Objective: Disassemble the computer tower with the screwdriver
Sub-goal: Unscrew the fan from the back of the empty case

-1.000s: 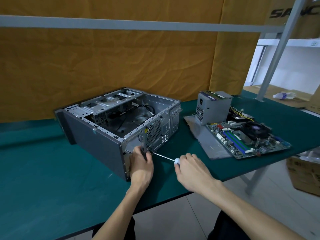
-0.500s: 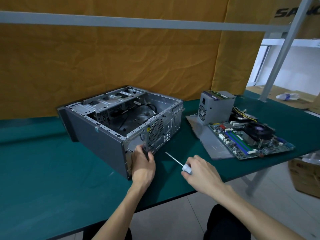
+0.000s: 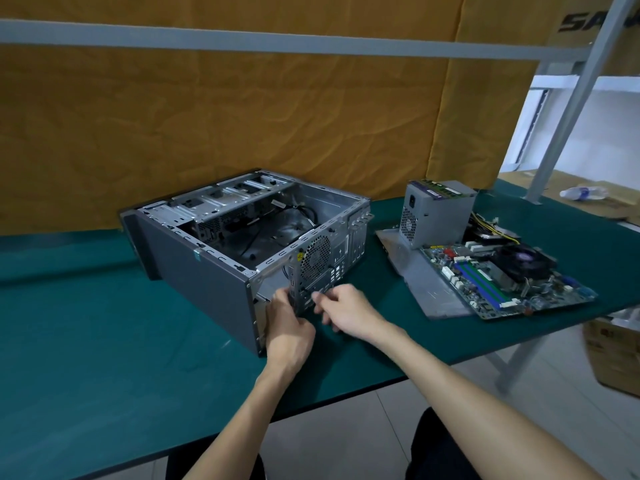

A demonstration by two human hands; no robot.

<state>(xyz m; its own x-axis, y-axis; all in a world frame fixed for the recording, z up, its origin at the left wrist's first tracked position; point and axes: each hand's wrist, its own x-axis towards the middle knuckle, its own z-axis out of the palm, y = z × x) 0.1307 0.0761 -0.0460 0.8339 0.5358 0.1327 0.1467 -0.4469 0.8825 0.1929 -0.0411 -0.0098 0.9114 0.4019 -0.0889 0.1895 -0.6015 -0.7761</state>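
**Stripped tower yields its rear panel**

Green-covered workbench (image 3: 104, 341) carries the gutted computer tower (image 3: 221, 258) on its side, motherboard (image 3: 502, 282) set apart. Left hand (image 3: 287, 327) grips the rear bracket, steadying it; right hand (image 3: 346, 310) curls beside it, the screwdriver hidden.

Both forearms reach toward 12 o'clock. The left hand (image 3: 289, 329) has curled fingers; the right hand (image 3: 349, 311), at its 3 o'clock, pinches.

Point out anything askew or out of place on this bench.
The motherboard lies bare, overhanging a loose grey panel. The power supply stands on that panel, outside the case. That fits a teardown; nothing looks spilled or broken.
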